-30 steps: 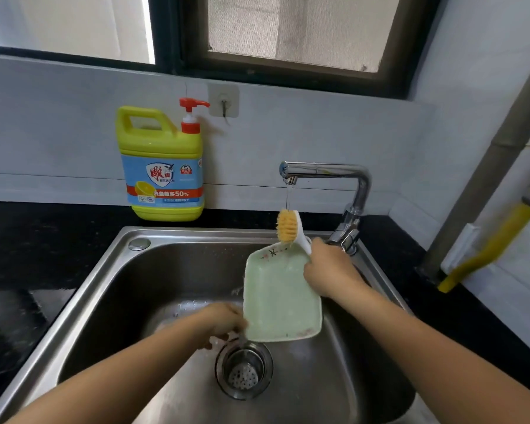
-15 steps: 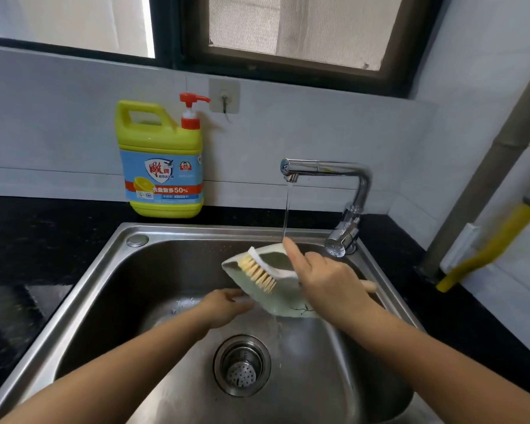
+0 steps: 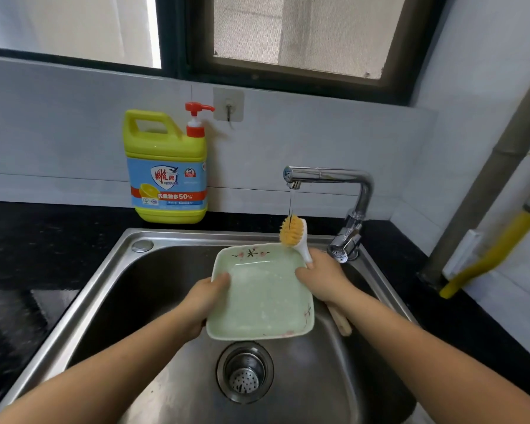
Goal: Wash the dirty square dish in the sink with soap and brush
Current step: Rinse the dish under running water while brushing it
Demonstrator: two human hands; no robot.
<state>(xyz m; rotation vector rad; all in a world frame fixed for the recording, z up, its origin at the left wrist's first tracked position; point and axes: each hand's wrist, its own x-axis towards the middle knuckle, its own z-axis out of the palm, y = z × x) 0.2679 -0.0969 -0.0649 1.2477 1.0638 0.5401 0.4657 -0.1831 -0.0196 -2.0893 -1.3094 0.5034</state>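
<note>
Two hands engaged. The left hand (image 3: 204,296) pinches the square dish (image 3: 263,298) at its 9 o'clock edge, thumb on the inner face. The right hand (image 3: 325,276) is curled round the brush (image 3: 292,232) handle, thumb touching the 3 o'clock edge; bristles stand at 1 o'clock under the tap (image 3: 328,174) stream. Dish held over the sink (image 3: 117,261), above the drain (image 3: 244,373). Face wet, no soil visible: judged scrubbed, final rinse outstanding.

head cam | worn, faces forward and down | close over sink (image 3: 83,304) | window (image 3: 288,32) at top
</note>
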